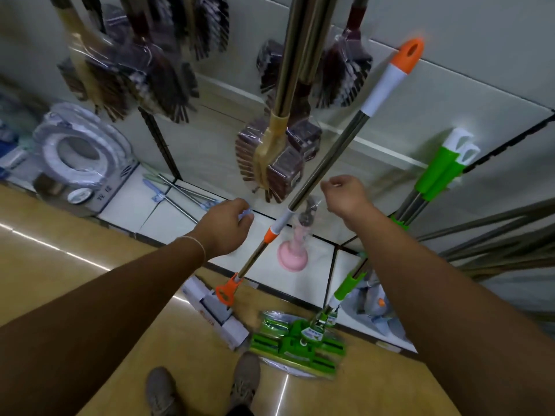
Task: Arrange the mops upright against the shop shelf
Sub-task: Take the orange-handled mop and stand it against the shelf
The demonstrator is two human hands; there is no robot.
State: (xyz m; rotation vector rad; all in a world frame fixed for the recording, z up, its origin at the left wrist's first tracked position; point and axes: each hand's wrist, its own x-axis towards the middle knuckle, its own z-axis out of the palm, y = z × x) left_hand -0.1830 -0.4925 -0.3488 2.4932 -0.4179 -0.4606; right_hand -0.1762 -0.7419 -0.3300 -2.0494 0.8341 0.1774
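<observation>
An orange-and-white mop stands between my hands. Its steel pole [327,159] leans back so the orange cap rests on the shelf's back panel [465,85], and its white head [214,313] sits on the floor. My left hand [226,228] hovers left of the pole, fingers loosely curled, holding nothing. My right hand [345,193] is just right of the pole, fingers loosely curled, not touching it. A green mop has its head [297,345] on the floor by my feet, and its pole runs up behind my right forearm. Two green handles [440,168] lean on the shelf.
Wrapped brushes [270,163] hang from hooks above the shelf base [300,283]. A pink plunger [289,255] stands behind the orange mop. A packaged toilet seat [81,154] sits at the left, and several steel poles [495,235] lie at the right. My shoes [244,376] are on the wooden floor.
</observation>
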